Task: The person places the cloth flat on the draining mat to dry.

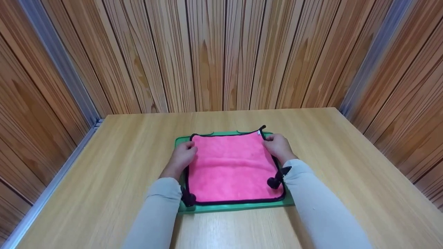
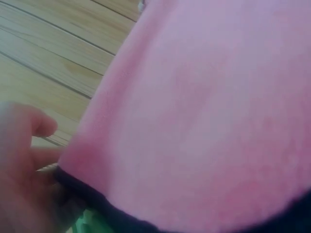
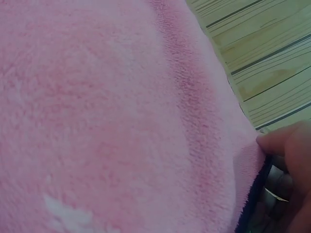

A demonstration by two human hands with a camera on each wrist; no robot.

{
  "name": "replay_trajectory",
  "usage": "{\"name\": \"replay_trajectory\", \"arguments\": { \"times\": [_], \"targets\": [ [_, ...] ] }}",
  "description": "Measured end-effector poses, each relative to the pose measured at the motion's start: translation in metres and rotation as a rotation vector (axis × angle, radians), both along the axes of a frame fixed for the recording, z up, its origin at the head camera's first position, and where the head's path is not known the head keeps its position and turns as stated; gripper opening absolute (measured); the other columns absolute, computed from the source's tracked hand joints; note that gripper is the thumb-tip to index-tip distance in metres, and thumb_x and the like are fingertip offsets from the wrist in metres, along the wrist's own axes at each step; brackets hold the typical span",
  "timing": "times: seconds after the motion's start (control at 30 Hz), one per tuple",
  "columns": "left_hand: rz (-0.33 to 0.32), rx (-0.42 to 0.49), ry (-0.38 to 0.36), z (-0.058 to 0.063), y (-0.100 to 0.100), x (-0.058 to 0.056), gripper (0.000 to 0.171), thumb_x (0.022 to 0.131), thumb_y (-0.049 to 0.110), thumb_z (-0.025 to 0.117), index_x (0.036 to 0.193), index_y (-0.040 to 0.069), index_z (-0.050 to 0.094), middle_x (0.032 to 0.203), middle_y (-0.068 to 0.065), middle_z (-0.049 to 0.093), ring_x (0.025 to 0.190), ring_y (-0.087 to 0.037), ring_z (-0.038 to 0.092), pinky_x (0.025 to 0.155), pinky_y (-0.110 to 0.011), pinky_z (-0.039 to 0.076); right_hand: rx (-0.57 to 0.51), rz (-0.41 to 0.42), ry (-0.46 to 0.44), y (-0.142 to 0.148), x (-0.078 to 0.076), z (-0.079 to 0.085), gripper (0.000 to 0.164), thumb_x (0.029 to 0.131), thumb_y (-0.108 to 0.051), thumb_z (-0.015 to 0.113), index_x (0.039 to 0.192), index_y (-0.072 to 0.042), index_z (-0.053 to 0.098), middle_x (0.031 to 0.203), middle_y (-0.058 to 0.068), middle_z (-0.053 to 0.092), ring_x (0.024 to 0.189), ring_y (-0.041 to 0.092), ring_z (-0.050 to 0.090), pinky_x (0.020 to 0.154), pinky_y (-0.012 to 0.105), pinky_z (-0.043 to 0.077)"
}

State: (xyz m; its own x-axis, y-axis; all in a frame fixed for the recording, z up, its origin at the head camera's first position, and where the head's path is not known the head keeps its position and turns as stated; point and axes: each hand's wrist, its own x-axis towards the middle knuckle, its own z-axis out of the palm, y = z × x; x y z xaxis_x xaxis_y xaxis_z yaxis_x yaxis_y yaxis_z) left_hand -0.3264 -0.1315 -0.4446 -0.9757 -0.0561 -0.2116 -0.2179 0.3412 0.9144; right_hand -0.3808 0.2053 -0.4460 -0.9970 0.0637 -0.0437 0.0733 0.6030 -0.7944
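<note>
A square pink towel with black edging is spread over a green tray, covering most of it. A black loop and a small white tag show at its far right corner. My left hand grips the towel's left edge, near the far corner; in the left wrist view its fingers meet the dark hem. On the opposite edge, my right hand pinches the towel just below the tag, its thumb on the pink pile. A low ridge crosses the cloth between the hands.
The tray sits on a light wooden table. Behind the table stands a wood-plank wall, with plank walls also on both sides. Black wrist devices hang over the towel's near part.
</note>
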Motion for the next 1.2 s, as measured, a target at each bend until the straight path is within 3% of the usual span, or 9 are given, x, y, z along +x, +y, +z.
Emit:
{"name": "replay_trajectory", "arguments": {
  "times": [0.1, 0.2, 0.37, 0.5, 0.63, 0.77, 0.97, 1.1, 1.2],
  "targets": [
    [0.038, 0.02, 0.019, -0.002, -0.001, 0.0, 0.054, 0.107, 0.031, 0.047, 0.156, 0.011, 0.039, 0.162, -0.008, 0.034, 0.151, -0.028, 0.026, 0.12, -0.046, 0.027, -0.053, -0.04, 0.026, 0.0, 0.001, 0.001, 0.031, 0.098, -0.019, 0.059, 0.119, 0.001, 0.069, 0.121, 0.018, 0.064, 0.107, 0.026, 0.056, 0.092, 0.038, 0.049],
    [0.056, 0.023, 0.023, -0.002, -0.002, 0.0, 0.052, 0.107, 0.031, 0.045, 0.156, 0.014, 0.04, 0.162, -0.008, 0.033, 0.151, -0.028, 0.024, 0.12, -0.047, 0.026, -0.052, -0.057, -0.004, 0.002, 0.003, 0.001, 0.03, 0.098, -0.021, 0.059, 0.117, -0.001, 0.069, 0.119, 0.015, 0.064, 0.105, 0.025, 0.056, 0.089, 0.036, 0.049],
    [0.054, -0.01, 0.008, -0.001, -0.002, 0.002, 0.05, 0.105, 0.029, 0.048, 0.152, 0.011, 0.043, 0.155, -0.012, 0.042, 0.144, -0.029, 0.036, 0.117, -0.047, 0.033, 0.024, -0.015, -0.077, 0.004, 0.005, 0.002, 0.034, 0.098, -0.024, 0.059, 0.12, 0.0, 0.066, 0.118, 0.015, 0.061, 0.103, 0.026, 0.054, 0.09, 0.036, 0.047],
    [0.035, -0.065, 0.05, 0.0, -0.003, 0.01, 0.045, 0.104, 0.025, 0.049, 0.145, 0.005, 0.051, 0.148, -0.016, 0.049, 0.136, -0.029, 0.045, 0.113, -0.047, 0.038, 0.039, 0.02, -0.081, 0.007, 0.011, 0.004, 0.043, 0.098, -0.029, 0.059, 0.129, 0.0, 0.059, 0.123, 0.016, 0.059, 0.107, 0.027, 0.052, 0.095, 0.039, 0.045],
    [-0.006, -0.101, 0.067, -0.001, -0.007, 0.025, 0.04, 0.103, 0.022, 0.053, 0.139, 0.007, 0.057, 0.141, -0.015, 0.055, 0.126, -0.028, 0.051, 0.107, -0.046, 0.045, 0.024, 0.051, -0.081, 0.013, 0.024, 0.004, 0.052, 0.099, -0.032, 0.061, 0.142, -0.006, 0.049, 0.127, 0.016, 0.058, 0.108, 0.027, 0.051, 0.098, 0.042, 0.044],
    [-0.047, -0.151, 0.061, -0.003, -0.011, 0.044, 0.035, 0.102, 0.021, 0.056, 0.136, 0.012, 0.06, 0.122, -0.013, 0.059, 0.106, -0.026, 0.055, 0.088, -0.038, 0.052, 0.033, 0.113, -0.075, 0.023, 0.044, 0.002, 0.056, 0.099, -0.033, 0.062, 0.149, -0.013, 0.043, 0.12, 0.015, 0.059, 0.102, 0.026, 0.054, 0.089, 0.04, 0.047],
    [-0.106, -0.235, 0.066, -0.004, -0.014, 0.074, 0.033, 0.101, 0.023, 0.06, 0.133, 0.02, 0.062, 0.096, -0.009, 0.058, 0.081, -0.022, 0.054, 0.063, -0.03, 0.045, -0.034, 0.24, -0.127, 0.04, 0.078, -0.004, 0.059, 0.099, -0.035, 0.065, 0.152, -0.031, 0.04, 0.103, 0.012, 0.058, 0.093, 0.026, 0.055, 0.08, 0.036, 0.043],
    [-0.137, -0.315, 0.09, -0.006, -0.014, 0.091, 0.034, 0.1, 0.025, 0.062, 0.134, 0.023, 0.061, 0.085, -0.007, 0.057, 0.071, -0.021, 0.054, 0.058, -0.028, 0.043, -0.012, 0.348, -0.063, 0.049, 0.098, -0.01, 0.059, 0.099, -0.031, 0.067, 0.152, -0.032, 0.041, 0.091, 0.011, 0.055, 0.084, 0.026, 0.053, 0.071, 0.033, 0.041],
    [-0.145, -0.321, 0.126, -0.008, -0.017, 0.098, 0.031, 0.099, 0.023, 0.064, 0.131, 0.023, 0.064, 0.082, -0.006, 0.056, 0.07, -0.02, 0.053, 0.057, -0.027, 0.042, 0.02, 0.404, -0.003, 0.052, 0.108, -0.011, 0.057, 0.099, -0.029, 0.067, 0.151, -0.029, 0.044, 0.082, 0.008, 0.052, 0.075, 0.024, 0.05, 0.062, 0.028, 0.039]
  ]
}}
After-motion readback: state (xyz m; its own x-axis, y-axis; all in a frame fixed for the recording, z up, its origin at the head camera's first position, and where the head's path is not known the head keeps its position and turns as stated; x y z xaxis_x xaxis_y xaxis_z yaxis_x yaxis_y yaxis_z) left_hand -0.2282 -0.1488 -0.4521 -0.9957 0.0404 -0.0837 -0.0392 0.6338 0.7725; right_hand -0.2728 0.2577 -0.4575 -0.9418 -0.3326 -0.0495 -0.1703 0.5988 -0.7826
